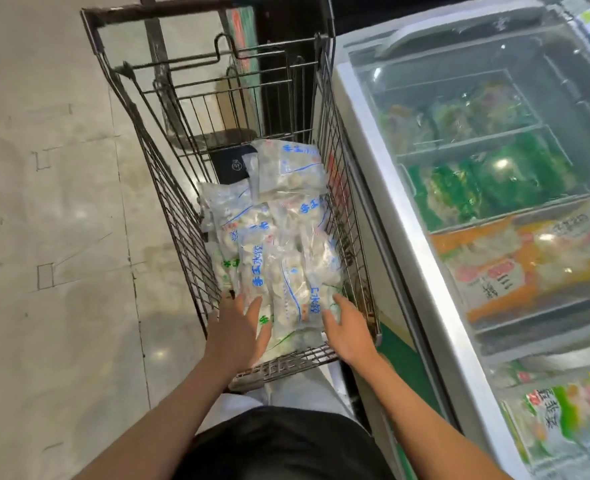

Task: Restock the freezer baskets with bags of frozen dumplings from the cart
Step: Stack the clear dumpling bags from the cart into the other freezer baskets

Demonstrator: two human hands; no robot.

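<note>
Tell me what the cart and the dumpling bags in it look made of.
Cart: dark metal wire, dull and worn looking, judging by its thin welded grid. Dumpling bags: thin clear plastic film, glossy and crinkled, printed blue and green, contents showing through.

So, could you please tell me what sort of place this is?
Most likely a grocery shop's frozen aisle: a wire shopping cart holds dumpling bags, and a glass-topped chest freezer beside it displays packaged frozen food.

Bare forearms, no sleeves showing; a black garment point(279, 445) at the waist, pale trousers point(297, 393) below it.
</note>
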